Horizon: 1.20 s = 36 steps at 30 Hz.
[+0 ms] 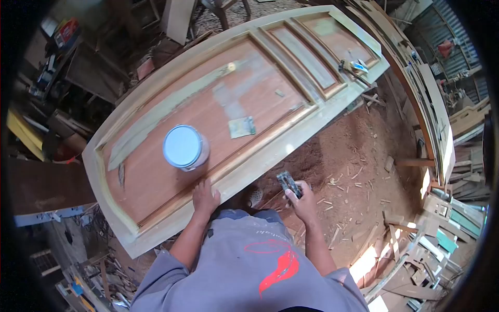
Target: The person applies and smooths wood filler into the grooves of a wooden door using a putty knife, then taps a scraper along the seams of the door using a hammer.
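A wooden panelled door [249, 182] lies flat in front of me, its panels streaked with pale filler. My left hand [206, 197] rests on the near edge of its frame, fingers spread and holding nothing. Just beyond those fingers a plastic tub with a light blue lid [182, 146] stands upright on the large panel. Off the door's near side, my right hand [301, 200] is closed around a small dark, speckled block-like tool [288, 184] with a slotted top; its exact kind is unclear. A folded piece of sandpaper or cloth [242, 127] lies on the panel.
Near the door's right end sits a tool with a blue-and-white part [357, 66]. Wood chips and offcuts [358, 179] litter the dirt floor. Long boards [416, 99] lean along the right, and scrap wood [426, 249] is piled at lower right.
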{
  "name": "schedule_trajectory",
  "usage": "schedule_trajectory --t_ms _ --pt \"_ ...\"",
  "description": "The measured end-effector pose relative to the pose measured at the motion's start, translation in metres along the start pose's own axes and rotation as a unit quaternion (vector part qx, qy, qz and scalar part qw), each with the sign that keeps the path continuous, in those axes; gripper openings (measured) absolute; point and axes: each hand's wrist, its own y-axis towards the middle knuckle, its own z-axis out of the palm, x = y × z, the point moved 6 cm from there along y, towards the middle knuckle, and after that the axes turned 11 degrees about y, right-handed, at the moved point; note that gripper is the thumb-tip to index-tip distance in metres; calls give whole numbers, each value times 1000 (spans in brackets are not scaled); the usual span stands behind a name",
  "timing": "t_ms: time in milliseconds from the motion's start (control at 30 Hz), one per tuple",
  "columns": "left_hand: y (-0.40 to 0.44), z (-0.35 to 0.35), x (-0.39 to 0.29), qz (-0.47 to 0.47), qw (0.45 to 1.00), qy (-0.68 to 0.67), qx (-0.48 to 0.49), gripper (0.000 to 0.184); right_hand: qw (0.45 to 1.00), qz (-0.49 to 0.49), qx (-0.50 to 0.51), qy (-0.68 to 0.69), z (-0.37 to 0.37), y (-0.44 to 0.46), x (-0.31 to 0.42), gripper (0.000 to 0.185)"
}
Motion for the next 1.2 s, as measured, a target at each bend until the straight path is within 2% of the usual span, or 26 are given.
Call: schedule_trajectory --t_ms 133,367,600,700,733,833,1033,1200 --pt "41 -8 -64 50 997 -18 -51 45 998 6 -52 16 -57 17 6 20" --pt "101 6 -147 53 997 -36 -31 43 998 15 -47 40 -107 80 21 21" --pt "168 8 -251 68 994 -84 -1 44 994 38 -58 -85 -170 189 57 22" --pt "195 16 -288 72 991 -111 5 45 995 35 -41 -85 -187 237 78 25" --pt "200 17 -299 76 990 -118 4 45 991 0 -30 -131 -194 254 82 27" --pt "219 17 -334 77 988 -131 -12 48 991 36 -33 -123 -197 284 107 26" --pt "256 24 -395 75 986 -144 36 57 991 60 50 -109 -208 331 119 27" --pt "289 30 -446 72 987 -140 13 68 982 71 105 -141 -231 374 125 27"
